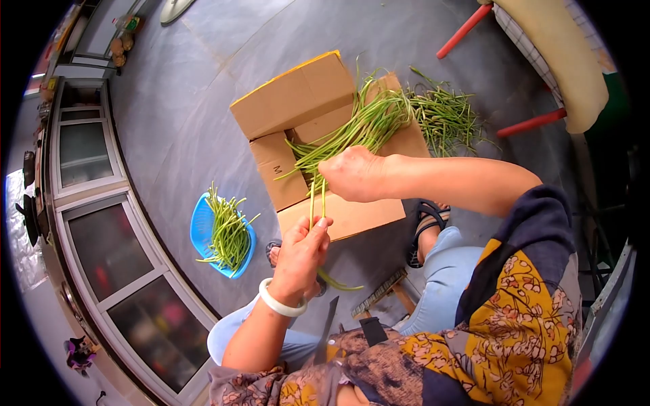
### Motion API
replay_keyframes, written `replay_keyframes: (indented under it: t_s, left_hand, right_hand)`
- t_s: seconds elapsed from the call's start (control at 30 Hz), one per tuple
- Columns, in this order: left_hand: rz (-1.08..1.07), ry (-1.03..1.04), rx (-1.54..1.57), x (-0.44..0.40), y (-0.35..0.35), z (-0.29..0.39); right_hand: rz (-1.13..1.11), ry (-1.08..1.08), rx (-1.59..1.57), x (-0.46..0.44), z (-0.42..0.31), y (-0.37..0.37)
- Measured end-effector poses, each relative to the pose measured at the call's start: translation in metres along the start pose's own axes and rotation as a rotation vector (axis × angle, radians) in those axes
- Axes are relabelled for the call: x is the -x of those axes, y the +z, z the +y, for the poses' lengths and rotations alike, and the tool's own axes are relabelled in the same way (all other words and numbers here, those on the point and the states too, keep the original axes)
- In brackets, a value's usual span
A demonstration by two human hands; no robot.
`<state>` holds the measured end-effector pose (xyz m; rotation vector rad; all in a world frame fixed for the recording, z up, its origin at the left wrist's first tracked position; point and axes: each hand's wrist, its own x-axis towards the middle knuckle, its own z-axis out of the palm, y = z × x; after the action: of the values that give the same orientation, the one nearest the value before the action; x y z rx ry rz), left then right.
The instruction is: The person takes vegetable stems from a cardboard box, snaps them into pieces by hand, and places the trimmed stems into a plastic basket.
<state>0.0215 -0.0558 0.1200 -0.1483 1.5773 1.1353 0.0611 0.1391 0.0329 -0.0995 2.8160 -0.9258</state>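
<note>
Long green garlic scapes lie in a loose bundle over the open cardboard box on the floor. My left hand, with a white bangle on the wrist, is closed around a couple of scapes. Their upper lengths run to my right hand, which is closed on them at the near edge of the bundle; its fingertips are mostly hidden. A loose curved end hangs below my left hand. Shorter scape pieces fill a blue plastic basket at the left.
A heap of thin green tips lies on the floor right of the box. Glass-fronted cabinets line the left side. A seat with red legs stands at the upper right. My sandalled feet are close to the box.
</note>
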Motion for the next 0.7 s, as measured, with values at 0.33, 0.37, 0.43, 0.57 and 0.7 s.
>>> replay_keyframes:
  t_s: [0.33, 0.37, 0.43, 0.57, 0.7]
  left_hand:
    - [0.009, 0.098, 0.206, 0.006, -0.028, 0.019]
    - [-0.003, 0.11, 0.201, 0.007, -0.03, 0.019]
    - [-0.025, 0.137, 0.195, 0.01, -0.033, 0.021]
    - [0.024, 0.166, 0.076, 0.017, -0.036, 0.024]
    - [0.02, 0.179, 0.02, 0.02, -0.035, 0.025]
  right_hand:
    - [-0.014, 0.234, 0.17, 0.013, 0.072, -0.066]
    - [0.062, 0.288, 0.197, 0.02, 0.081, -0.079]
    - [0.176, 0.281, 0.233, 0.041, 0.112, -0.088]
    - [0.014, 0.437, 0.466, 0.074, 0.129, -0.102]
    - [0.187, 0.312, 0.417, 0.06, 0.1, -0.102]
